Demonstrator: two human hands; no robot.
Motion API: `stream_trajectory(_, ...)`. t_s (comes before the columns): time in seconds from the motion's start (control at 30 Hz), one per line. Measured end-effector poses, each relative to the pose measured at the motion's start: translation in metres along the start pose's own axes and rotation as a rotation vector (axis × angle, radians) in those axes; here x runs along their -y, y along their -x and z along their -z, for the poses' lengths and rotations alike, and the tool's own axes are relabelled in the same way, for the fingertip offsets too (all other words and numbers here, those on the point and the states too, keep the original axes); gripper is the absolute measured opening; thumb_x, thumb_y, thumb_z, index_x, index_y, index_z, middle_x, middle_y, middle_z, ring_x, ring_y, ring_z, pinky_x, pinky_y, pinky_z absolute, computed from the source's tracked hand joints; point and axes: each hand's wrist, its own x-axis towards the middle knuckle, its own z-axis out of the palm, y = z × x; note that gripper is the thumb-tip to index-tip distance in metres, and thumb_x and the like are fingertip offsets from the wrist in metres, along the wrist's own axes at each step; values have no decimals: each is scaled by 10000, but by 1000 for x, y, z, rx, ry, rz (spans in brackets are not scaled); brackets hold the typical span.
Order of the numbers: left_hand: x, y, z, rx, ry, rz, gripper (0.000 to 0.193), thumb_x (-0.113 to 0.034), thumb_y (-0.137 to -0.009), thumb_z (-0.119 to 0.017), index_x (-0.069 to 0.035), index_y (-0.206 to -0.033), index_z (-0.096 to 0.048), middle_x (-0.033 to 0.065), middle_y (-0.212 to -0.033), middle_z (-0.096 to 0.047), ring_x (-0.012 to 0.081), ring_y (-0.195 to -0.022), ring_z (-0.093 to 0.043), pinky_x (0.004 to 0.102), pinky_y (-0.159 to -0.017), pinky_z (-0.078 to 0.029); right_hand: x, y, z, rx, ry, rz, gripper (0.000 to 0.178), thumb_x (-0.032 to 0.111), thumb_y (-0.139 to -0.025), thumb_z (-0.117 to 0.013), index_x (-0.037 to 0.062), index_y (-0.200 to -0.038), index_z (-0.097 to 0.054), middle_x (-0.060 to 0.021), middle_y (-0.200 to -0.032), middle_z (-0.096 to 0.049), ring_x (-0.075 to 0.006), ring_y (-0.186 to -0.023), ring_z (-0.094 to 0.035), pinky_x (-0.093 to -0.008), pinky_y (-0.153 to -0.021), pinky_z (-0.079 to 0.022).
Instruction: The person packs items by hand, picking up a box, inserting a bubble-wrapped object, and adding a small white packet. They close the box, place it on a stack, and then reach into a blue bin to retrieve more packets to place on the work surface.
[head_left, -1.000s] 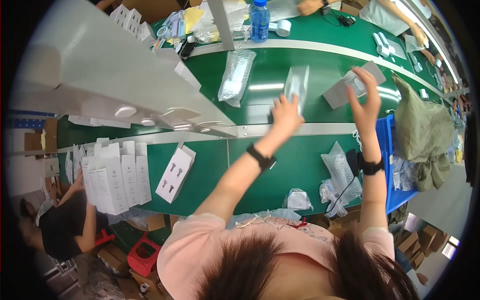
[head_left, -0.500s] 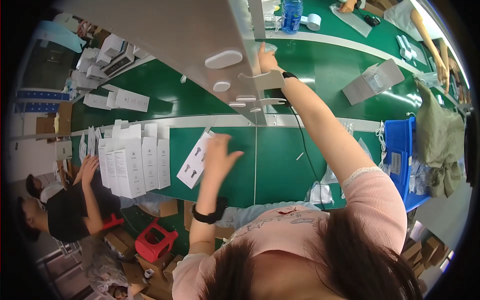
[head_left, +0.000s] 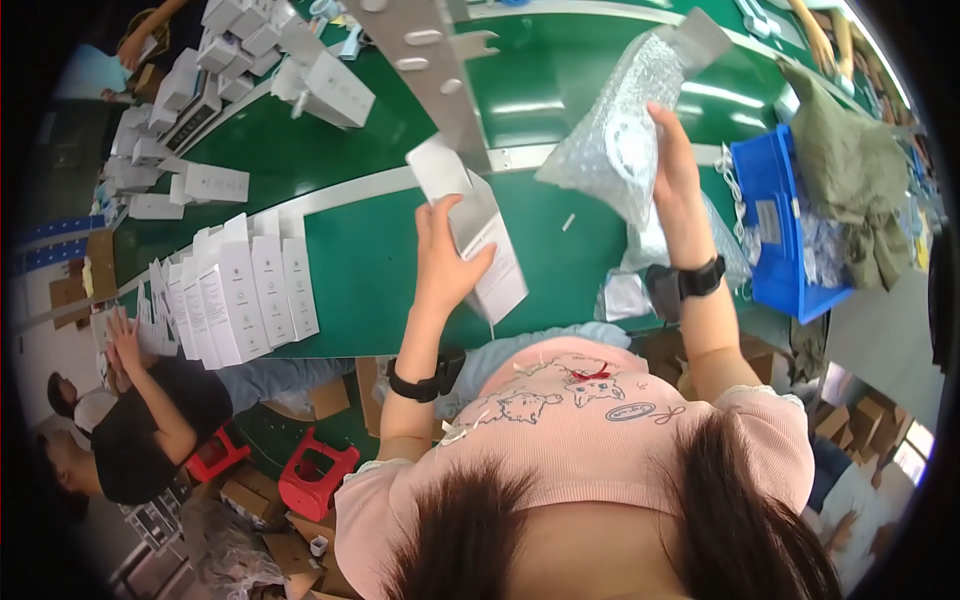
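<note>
My left hand (head_left: pixel 450 255) grips a white carton (head_left: pixel 503 275) at its open end, thumb on one side and fingers on the other. The carton's flap (head_left: pixel 438 170) stands open, pointing away from me. In my right hand (head_left: pixel 678 170) is a clear bubble-wrap bag (head_left: pixel 608 140), raised over the right half of the green table. Something pale shows through the bag, but its kind is hard to make out. Beside my right wrist, more clear plastic packaging (head_left: pixel 640 250) lies on the table.
White cartons (head_left: pixel 240 295) stand in a row at the left, by a co-worker's hands (head_left: pixel 122 345). A blue bin (head_left: pixel 770 225) and a green cloth (head_left: pixel 850 170) are at the right. A metal post (head_left: pixel 440 80) rises ahead; more cartons (head_left: pixel 330 88) sit beyond the rail.
My right hand has come back from the far side with the bubble-wrap bag. My left hand has taken hold of the carton, which is now turned with its flap open. The view has shifted.
</note>
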Motion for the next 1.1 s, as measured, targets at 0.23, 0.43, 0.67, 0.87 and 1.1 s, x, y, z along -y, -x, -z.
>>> stream_trajectory(0.23, -26, 42, -40, -134, -69, -105, 629, -115, -567, -728, -1, -1060, -354, 193, -1048, -405, 370, -983, -439, 396, -828, -388, -70, 74, -32, -114, -80, 243, 435, 91, -784, -599, 48, -1171, -405, -108, -1088, -517, -216, -1010, -515, -361, -867, -443)
stream_trajectory(0.43, -33, 58, -73, -133, 105, -58, 690, -154, -571, -775, 6, -1061, -317, 191, -1042, -430, 332, -984, -473, 383, -848, -384, -90, 94, -26, -194, 370, 647, 664, 12, -721, -655, 74, -1228, -230, -115, -1124, -421, -206, -1007, -475, -338, -839, -430)
stream_trajectory(0.67, -20, 46, -102, -215, 246, -83, 757, -125, -559, -803, -11, -1047, -236, 222, -1035, -444, 362, -945, -503, 416, -793, -404, -75, 93, -3, -131, 1036, 1065, 697, 22, -704, -680, 67, -1224, -218, -121, -1116, -397, -190, -990, -458, -326, -838, -413)
stream_trajectory(0.87, -18, 28, -102, -232, 134, -549, 712, -97, -562, -804, -64, -1008, -249, 236, -1104, -422, 345, -998, -488, 407, -797, -404, -70, 98, 3, -114, 1241, 1039, 638, 95, -681, -715, 53, -1214, -367, -157, -1169, -415, -280, -1092, -422, -375, -897, -375)
stream_trajectory(1.1, -13, 27, -129, -286, 466, -404, 680, -97, -583, -799, -95, -979, -246, 255, -1186, -359, 349, -1075, -446, 392, -847, -392, -29, 110, 32, 465, 1704, 980, 529, 178, -663, -707, 109, -1158, -532, -158, -1209, -425, -349, -1154, -370, -429, -961, -306)
